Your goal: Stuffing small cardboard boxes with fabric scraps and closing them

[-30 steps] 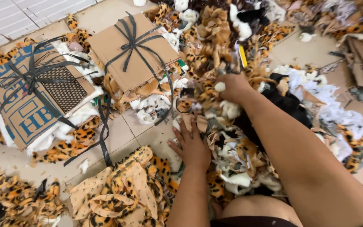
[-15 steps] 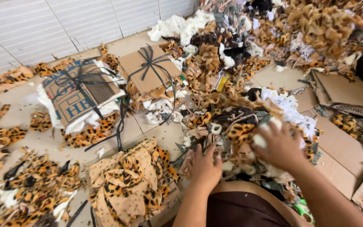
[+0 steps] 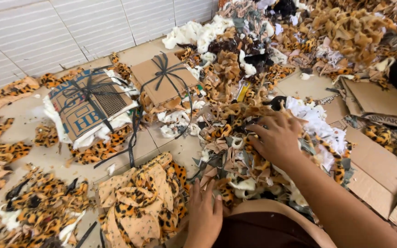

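Leopard-print and tan fabric scraps (image 3: pixel 244 138), a loose tangled heap of thin offcuts, fill the centre of the frame and spread to the upper right; the right hand (image 3: pixel 276 138) lies on top of this heap at centre right, fingers curled down into the strips, seeming to pinch a few, though what they close on is buried and I cannot tell exactly; the left hand (image 3: pixel 204 211), at bottom centre, rests flat with fingers spread and holds nothing, just beside the stack of flat orange spotted fleece pieces (image 3: pixel 138 202) at lower centre-left.

Judging from how the strips interlock, a pull could drag a whole clump along rather than one piece, and could spill scraps onto the sorted stack; the heap also hides stiff bits, such as a yellow strip (image 3: pixel 243 92) further up, which fingers could snag on.

The scraps look soft, fuzzy and frayed, mixed with white fluffy wadding (image 3: pixel 315 121) to the right; flat brown cardboard sheets (image 3: pixel 377 98) lie at the right edge; two bundles capped with cardboard and tied crosswise with black ribbon, a plain one (image 3: pixel 164 78) at upper centre and a printed one (image 3: pixel 90 103) to its left, sit on the beige tiled floor (image 3: pixel 171 147); white ribbed wall panels (image 3: pixel 47 36) fill the upper left.
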